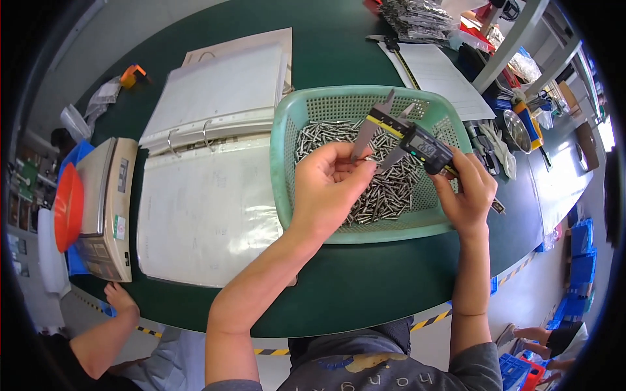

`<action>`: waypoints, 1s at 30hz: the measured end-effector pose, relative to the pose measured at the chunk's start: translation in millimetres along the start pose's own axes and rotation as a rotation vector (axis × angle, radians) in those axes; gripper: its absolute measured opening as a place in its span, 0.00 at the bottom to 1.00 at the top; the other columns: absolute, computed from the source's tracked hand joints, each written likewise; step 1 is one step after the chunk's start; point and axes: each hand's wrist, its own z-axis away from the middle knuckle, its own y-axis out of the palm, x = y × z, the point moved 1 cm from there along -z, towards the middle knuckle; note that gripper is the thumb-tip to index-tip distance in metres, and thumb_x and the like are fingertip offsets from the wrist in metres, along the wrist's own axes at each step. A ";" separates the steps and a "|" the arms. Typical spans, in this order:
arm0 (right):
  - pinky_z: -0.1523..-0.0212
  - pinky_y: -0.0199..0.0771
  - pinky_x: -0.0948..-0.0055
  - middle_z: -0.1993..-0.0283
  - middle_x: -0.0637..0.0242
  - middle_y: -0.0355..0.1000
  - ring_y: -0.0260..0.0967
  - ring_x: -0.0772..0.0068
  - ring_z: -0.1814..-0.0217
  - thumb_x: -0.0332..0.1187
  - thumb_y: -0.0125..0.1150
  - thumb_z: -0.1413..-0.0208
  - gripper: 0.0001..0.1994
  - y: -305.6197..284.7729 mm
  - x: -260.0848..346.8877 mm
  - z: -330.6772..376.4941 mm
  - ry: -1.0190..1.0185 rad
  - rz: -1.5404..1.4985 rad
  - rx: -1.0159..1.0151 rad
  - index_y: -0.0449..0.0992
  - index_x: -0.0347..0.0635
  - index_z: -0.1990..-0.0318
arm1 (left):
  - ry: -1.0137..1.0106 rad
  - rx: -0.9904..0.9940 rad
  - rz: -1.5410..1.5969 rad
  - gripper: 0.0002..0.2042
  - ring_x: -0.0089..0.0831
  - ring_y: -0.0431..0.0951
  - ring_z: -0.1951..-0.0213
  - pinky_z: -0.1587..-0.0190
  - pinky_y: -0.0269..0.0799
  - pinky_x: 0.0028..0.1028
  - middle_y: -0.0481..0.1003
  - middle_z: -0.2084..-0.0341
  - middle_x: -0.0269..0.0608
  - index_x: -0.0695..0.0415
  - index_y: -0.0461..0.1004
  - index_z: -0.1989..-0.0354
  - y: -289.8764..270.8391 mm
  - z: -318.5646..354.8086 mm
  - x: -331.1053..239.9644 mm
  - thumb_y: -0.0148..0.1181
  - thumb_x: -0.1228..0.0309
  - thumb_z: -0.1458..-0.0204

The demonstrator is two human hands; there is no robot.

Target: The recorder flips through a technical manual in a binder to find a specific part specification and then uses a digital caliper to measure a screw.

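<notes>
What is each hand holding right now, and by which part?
The right hand holds a digital caliper by its slider body. The left hand pinches a small metal pin between the caliper's jaws.

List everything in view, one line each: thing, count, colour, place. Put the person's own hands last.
basket: one, pale green, mid table, holding the metal pins
metal pins: many, silver, heaped in the basket
digital caliper: one, grey and black with yellow strip, over the basket
ring binder: one, white, open, left of the basket
weighing scale: one, beige, table's left edge
red dish: one, beside the scale
paper sheet: one, white, behind the basket
table: one, dark green
co-worker's hand: one, lower left table edge
left hand: pinching a pin at the caliper's jaws
right hand: holding the caliper
</notes>
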 end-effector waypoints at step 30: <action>0.84 0.60 0.77 0.81 0.65 0.67 0.63 0.71 0.84 0.36 0.70 0.72 0.16 0.1 -4.3 1.5 0.126 0.037 0.026 0.73 0.39 0.75 | 0.002 0.279 -0.734 0.13 0.28 0.70 0.63 0.59 0.66 0.27 0.72 0.65 0.38 0.58 0.69 0.60 -25.8 -11.6 -18.1 0.58 0.74 0.56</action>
